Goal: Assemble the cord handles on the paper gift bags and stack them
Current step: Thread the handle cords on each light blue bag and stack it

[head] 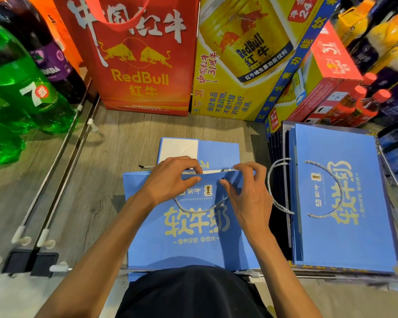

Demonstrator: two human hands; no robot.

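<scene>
Seating the cord point(200, 210) in the blue bag point(193, 246), your left hand point(170, 180) & right hand point(248, 193) fingers pinch its rim; finished stack point(340, 244) alongside, this bag prob. nearly done.

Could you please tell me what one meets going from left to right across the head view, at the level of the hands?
Green 7Up bottle → metal divider rails → left hand → right hand → stack of finished blue bags. Both hands pinch the top edge of the blue gift bag.
</scene>
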